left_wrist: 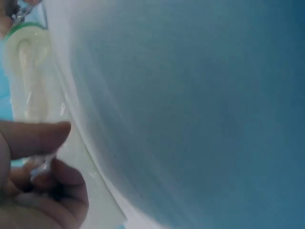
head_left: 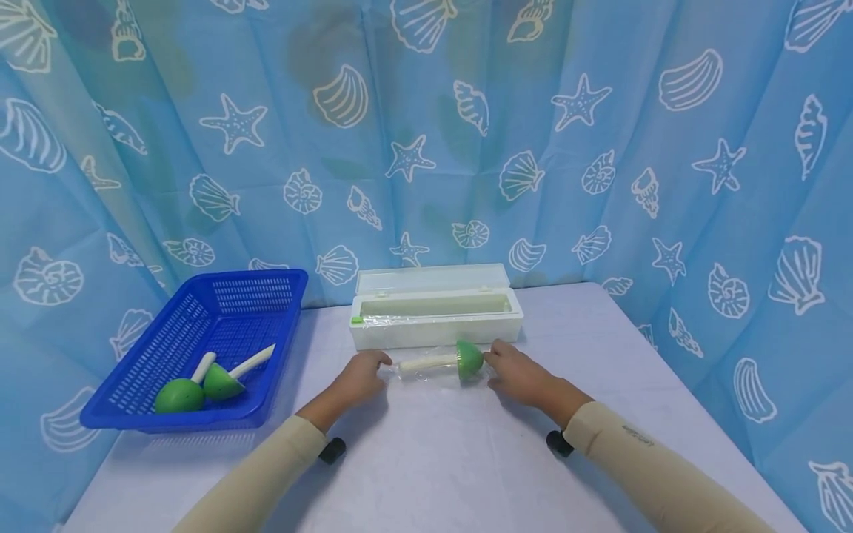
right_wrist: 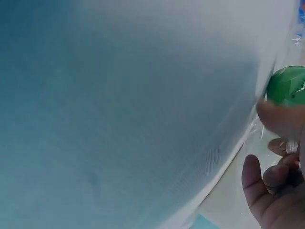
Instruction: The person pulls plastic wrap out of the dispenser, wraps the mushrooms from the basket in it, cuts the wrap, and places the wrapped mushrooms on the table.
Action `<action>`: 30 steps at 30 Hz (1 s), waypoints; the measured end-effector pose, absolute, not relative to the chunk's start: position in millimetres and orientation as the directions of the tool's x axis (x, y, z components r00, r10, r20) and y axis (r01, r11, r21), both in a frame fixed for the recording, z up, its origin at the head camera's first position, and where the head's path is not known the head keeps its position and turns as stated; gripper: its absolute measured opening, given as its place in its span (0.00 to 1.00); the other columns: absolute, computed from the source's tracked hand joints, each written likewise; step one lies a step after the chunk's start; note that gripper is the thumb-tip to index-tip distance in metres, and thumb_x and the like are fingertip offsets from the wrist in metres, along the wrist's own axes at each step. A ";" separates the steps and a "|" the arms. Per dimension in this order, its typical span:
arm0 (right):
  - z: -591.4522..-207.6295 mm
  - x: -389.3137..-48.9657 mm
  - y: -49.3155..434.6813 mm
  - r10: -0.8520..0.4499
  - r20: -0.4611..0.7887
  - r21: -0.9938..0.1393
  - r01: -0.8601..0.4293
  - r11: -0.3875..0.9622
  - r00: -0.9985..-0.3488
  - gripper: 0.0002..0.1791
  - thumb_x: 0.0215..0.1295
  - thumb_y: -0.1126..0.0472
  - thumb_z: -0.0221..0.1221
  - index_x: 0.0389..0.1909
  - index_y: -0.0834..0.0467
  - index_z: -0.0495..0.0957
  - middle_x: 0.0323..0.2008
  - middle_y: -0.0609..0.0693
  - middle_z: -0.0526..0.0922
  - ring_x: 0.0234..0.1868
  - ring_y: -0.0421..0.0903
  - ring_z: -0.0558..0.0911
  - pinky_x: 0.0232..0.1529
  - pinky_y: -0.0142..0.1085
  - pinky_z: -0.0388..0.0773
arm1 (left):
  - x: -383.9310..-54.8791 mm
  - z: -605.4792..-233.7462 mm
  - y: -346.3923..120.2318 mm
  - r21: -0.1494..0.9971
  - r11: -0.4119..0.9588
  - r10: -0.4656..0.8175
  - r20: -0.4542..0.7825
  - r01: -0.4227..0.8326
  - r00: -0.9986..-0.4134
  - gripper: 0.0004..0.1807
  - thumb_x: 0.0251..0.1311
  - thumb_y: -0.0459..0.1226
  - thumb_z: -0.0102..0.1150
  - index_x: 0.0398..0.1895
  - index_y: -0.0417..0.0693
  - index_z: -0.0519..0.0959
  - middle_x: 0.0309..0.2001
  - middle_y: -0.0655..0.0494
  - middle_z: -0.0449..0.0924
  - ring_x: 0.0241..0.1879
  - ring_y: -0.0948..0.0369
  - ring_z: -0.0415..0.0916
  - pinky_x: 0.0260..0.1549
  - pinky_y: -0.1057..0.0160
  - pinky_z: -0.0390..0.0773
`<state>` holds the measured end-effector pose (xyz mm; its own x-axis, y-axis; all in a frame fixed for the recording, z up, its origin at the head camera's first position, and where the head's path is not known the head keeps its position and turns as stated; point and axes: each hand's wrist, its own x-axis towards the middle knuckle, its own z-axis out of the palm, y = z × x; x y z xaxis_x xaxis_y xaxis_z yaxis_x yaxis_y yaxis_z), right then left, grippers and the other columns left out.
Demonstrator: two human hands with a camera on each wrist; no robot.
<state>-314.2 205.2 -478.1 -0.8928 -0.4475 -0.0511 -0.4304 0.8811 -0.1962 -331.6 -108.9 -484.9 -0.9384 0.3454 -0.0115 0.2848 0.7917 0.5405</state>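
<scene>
A toy mushroom (head_left: 469,360) with a green cap and pale stem is wrapped in clear plastic film (head_left: 433,374), lying sideways between the hands. At the stem end, my left hand (head_left: 360,379) pinches the gathered film; in the left wrist view its thumb and fingers (left_wrist: 71,183) close on a crinkled bit. My right hand (head_left: 522,375) pinches the film beyond the cap, and the right wrist view shows the twisted end between its fingers (right_wrist: 255,183). Just behind stands a white film dispenser box (head_left: 436,333) with its lid raised and some film over its front edge.
On the left of the white-covered table (head_left: 453,474) sits a blue plastic basket (head_left: 283,348). Two more green-capped mushrooms (head_left: 180,396) lie in it without visible wrapping. A blue curtain (head_left: 426,200) with shells and starfish hangs behind and along the sides.
</scene>
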 end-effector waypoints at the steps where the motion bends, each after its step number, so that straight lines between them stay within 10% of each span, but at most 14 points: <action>1: -478.5 -315.9 205.7 -0.469 -0.028 -0.179 -0.457 0.871 -0.883 0.19 0.66 0.61 0.61 0.56 0.64 0.76 0.36 0.46 0.67 0.35 0.42 0.68 0.37 0.36 0.70 | -331.3 -484.5 -108.1 0.518 0.800 0.347 0.013 0.303 -0.938 0.19 0.47 0.22 0.58 0.46 0.36 0.79 0.44 0.46 0.79 0.46 0.51 0.76 0.47 0.52 0.75; 7: -481.8 -325.3 216.6 -0.544 0.027 -0.250 -0.533 0.809 -0.839 0.08 0.72 0.63 0.54 0.42 0.58 0.81 0.35 0.43 0.70 0.37 0.41 0.71 0.41 0.38 0.73 | -330.5 -482.9 -107.3 0.487 0.793 0.343 0.141 0.366 -0.929 0.05 0.61 0.27 0.59 0.37 0.37 0.84 0.34 0.51 0.79 0.38 0.54 0.77 0.42 0.55 0.77; 18: -480.1 -338.4 240.8 -0.340 0.038 -0.809 -0.229 0.541 -0.940 0.16 0.71 0.65 0.55 0.56 0.63 0.78 0.37 0.53 0.85 0.37 0.47 0.82 0.42 0.44 0.80 | -334.1 -477.5 -111.3 0.749 0.637 0.262 0.012 0.182 -0.965 0.15 0.70 0.37 0.47 0.31 0.41 0.81 0.37 0.50 0.73 0.36 0.56 0.68 0.37 0.55 0.70; 30: -492.6 -340.3 247.4 -0.378 0.005 -0.777 -0.241 0.582 -0.926 0.07 0.67 0.58 0.61 0.38 0.55 0.86 0.44 0.49 0.74 0.49 0.50 0.71 0.46 0.44 0.71 | -337.1 -486.6 -111.4 0.792 0.606 0.119 0.000 0.072 -0.993 0.15 0.59 0.39 0.57 0.19 0.40 0.83 0.27 0.52 0.79 0.28 0.57 0.69 0.30 0.59 0.69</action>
